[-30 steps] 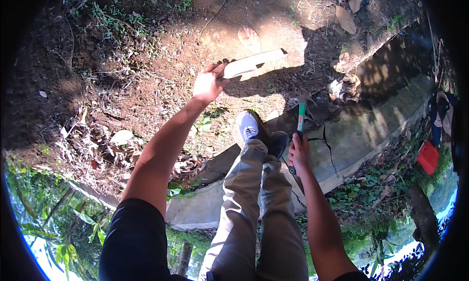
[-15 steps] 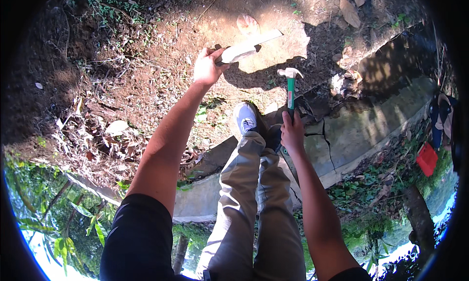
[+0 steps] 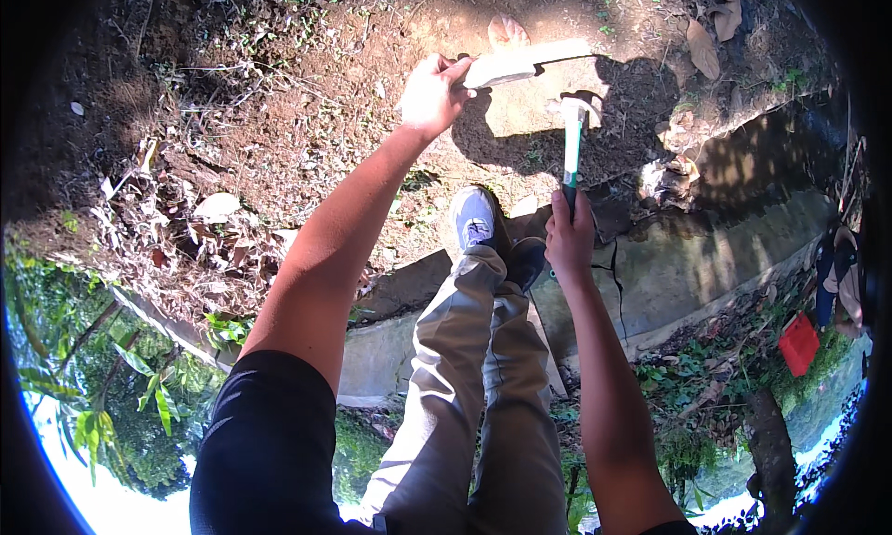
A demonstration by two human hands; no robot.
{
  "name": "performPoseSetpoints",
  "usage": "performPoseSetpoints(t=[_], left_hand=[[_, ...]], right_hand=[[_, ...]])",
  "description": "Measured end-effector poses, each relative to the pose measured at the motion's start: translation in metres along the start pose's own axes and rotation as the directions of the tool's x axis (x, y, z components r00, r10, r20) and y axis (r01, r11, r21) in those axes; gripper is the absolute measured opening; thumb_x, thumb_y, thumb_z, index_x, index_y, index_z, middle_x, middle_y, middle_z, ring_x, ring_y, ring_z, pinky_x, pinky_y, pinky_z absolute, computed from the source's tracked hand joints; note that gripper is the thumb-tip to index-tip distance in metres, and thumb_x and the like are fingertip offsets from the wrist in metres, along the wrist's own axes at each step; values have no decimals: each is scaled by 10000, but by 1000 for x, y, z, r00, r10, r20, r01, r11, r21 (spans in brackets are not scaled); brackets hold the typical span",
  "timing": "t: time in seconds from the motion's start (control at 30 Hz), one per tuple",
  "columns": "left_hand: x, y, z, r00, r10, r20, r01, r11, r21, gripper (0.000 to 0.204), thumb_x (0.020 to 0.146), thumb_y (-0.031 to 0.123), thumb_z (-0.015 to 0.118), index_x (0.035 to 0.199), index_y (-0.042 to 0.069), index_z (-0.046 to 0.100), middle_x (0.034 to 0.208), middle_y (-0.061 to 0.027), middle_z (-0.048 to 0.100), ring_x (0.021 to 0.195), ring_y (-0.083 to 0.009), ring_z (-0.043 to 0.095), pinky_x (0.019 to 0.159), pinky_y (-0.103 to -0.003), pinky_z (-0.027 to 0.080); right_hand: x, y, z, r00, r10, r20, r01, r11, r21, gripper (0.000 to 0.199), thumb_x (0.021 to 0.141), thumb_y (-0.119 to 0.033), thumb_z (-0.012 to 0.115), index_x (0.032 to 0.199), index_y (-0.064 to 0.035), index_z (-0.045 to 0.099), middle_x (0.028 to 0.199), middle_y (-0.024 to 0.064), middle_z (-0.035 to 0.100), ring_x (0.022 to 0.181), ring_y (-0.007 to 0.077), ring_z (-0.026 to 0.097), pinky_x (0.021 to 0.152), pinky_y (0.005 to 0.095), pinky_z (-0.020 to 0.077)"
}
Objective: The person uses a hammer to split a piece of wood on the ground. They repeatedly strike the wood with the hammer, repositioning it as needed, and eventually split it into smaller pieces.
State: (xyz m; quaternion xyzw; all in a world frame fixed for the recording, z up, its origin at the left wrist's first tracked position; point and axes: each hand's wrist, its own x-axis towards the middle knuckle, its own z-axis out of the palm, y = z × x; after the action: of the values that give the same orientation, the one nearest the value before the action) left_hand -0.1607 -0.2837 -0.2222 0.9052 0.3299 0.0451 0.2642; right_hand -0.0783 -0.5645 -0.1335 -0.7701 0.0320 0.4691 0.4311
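A pale wooden stake [image 3: 520, 66], its long axis crosswise, is gripped at its near end by the left hand [image 3: 432, 93], while a green-handled hammer [image 3: 572, 145], clasped upright in the right hand [image 3: 569, 237], is poised just beside its far part.

left hand [image 3: 431, 92] grips a plank [image 3: 528, 64] left of the hammer [image 3: 572, 145] (raised in the right hand [image 3: 570, 237]).

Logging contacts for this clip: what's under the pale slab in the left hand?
Sunlit bare dirt and the pale slab's dark shadow. The left hand hides its near end.
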Motion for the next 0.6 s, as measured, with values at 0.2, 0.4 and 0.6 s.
performPoseSetpoints(t=[0.2, 0.4, 0.6], left_hand=[[11, -4, -7, 985, -86, 151, 84, 996, 21, 593, 774, 272, 831, 1330, 200, 637, 1099, -92, 600, 1061, -262, 607, 969, -366, 496], [16, 0, -12, 965, -136, 223, 131, 991, 35, 611, 754, 292, 838, 1326, 208, 639, 1129, -104, 614, 1103, -271, 609, 997, -378, 489], [7, -2, -7, 963, -154, 221, 145, 988, 56, 628, 737, 308, 844, 1323, 218, 635, 1130, -83, 634, 1109, -265, 621, 973, -386, 507]], right_hand=[[1, 12, -2, 997, 73, -11, -72, 996, 59, 267, 1030, -309, 542, 973, -48, 541, 643, -1, 460, 549, 86, 442, 494, 298, 367], [22, 6, 12, 983, -184, 22, 184, 956, -229, 262, 1033, -294, 533, 1006, -34, 526, 692, 161, 566, 624, 315, 589, 570, 442, 432], [47, -30, 34, 938, -333, 96, 329, 768, -549, 242, 1049, -299, 475, 1110, -65, 481, 754, 241, 668, 765, 488, 658, 599, 568, 476]])
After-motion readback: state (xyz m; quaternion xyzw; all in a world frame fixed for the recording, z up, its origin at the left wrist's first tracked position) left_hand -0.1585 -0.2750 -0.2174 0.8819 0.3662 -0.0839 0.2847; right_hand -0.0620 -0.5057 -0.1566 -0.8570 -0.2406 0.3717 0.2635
